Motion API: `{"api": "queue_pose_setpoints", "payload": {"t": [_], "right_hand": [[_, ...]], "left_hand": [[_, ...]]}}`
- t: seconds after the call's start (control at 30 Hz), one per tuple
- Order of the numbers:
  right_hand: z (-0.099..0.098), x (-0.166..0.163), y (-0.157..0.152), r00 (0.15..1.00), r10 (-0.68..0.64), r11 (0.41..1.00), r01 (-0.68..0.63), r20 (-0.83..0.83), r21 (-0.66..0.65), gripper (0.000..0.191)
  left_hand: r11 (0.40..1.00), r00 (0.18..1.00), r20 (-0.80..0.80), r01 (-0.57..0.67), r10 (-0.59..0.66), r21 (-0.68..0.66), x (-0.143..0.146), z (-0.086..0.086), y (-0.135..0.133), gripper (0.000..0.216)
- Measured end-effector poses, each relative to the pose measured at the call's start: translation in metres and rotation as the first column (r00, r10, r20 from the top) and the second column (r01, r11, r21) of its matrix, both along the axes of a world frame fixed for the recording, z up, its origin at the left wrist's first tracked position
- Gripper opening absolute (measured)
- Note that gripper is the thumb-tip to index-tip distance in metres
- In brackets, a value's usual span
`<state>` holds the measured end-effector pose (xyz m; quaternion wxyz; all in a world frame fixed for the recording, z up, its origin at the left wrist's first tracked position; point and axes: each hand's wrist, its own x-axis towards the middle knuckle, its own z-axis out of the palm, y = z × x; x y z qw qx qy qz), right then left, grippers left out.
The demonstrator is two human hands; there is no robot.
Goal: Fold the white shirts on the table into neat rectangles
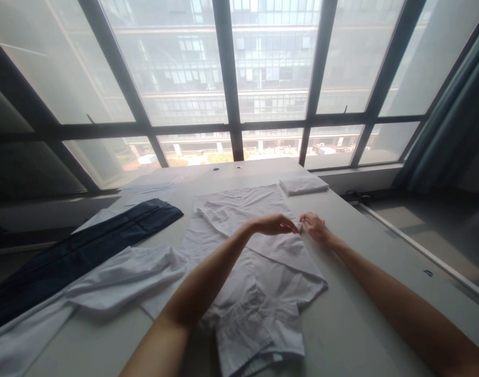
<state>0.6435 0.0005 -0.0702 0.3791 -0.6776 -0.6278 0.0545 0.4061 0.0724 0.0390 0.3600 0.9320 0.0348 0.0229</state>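
Observation:
A white shirt [263, 262] lies spread on the white table, wrinkled, with one sleeve laid slantwise across its body. At the shirt's right edge, my left hand [276, 224] reaches over the cloth, its fingers bent down and closed on the edge. Just to its right, my right hand [314, 226] pinches the same edge with fingers drawn together. The two hands nearly meet, and the cloth between their fingertips is mostly hidden.
Dark trousers [106, 241] lie lengthwise on the left, beside crumpled white garments [133, 277]. A folded white cloth [304, 184] sits near the far right corner of the table [365, 293]. Large windows [270, 63] stand behind, and a curtain [451, 115] hangs at right.

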Motion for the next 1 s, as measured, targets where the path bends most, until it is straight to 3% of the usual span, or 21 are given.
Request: {"api": "queue_pose_setpoints", "payload": {"t": [0.07,0.13,0.2,0.33,0.43,0.5,0.6,0.7,0.8,0.9,1.0], "right_hand": [[0.004,0.003,-0.001,0.999,0.023,0.997,-0.021,-0.029,0.071,0.028],[0.010,0.005,-0.004,0.992,0.107,0.980,-0.095,-0.060,0.175,0.032],[0.014,0.004,-0.007,0.970,0.236,0.948,-0.216,-0.063,0.236,0.031],[0.014,-0.003,-0.012,0.909,0.417,0.904,-0.417,0.023,0.088,0.028],[0.008,-0.005,-0.011,0.910,0.401,0.915,-0.394,0.106,-0.081,0.030],[0.004,-0.003,-0.009,0.932,0.324,0.945,-0.309,0.161,-0.108,0.031],[0.005,0.004,-0.006,0.970,0.095,0.995,-0.102,0.224,0.020,0.029],[0.009,0.008,-0.006,0.977,-0.108,0.977,0.070,0.184,0.202,0.034],[0.009,0.006,-0.007,0.982,-0.062,0.970,0.018,0.177,0.242,0.034],[0.004,-0.002,-0.009,0.964,0.068,0.988,-0.100,0.258,0.114,0.035],[-0.001,-0.006,-0.007,0.963,0.065,0.997,-0.076,0.263,0.031,0.036]], "left_hand": [[0.982,0.989,-0.024,0.149,-0.147,0.116,0.012,-0.001,-0.035,0.027],[0.944,0.985,-0.129,0.149,-0.115,0.294,0.017,-0.006,-0.070,0.029],[0.874,0.959,-0.281,0.173,-0.044,0.454,0.017,-0.012,-0.101,0.046],[0.777,0.887,-0.461,0.298,-0.011,0.554,0.015,-0.021,-0.140,0.079],[0.778,0.887,-0.461,0.303,-0.020,0.550,0.012,-0.024,-0.147,0.083],[0.816,0.897,-0.437,0.295,-0.059,0.496,0.010,-0.025,-0.147,0.085],[0.864,0.899,-0.414,0.315,-0.140,0.392,0.007,-0.023,-0.143,0.082],[0.862,0.892,-0.405,0.358,-0.202,0.359,0.006,-0.020,-0.140,0.074],[0.855,0.885,-0.408,0.379,-0.224,0.355,0.006,-0.019,-0.141,0.071],[0.855,0.884,-0.392,0.394,-0.254,0.336,0.006,-0.014,-0.140,0.071],[0.859,0.866,-0.355,0.450,-0.352,0.246,0.004,-0.002,-0.128,0.065]]}}
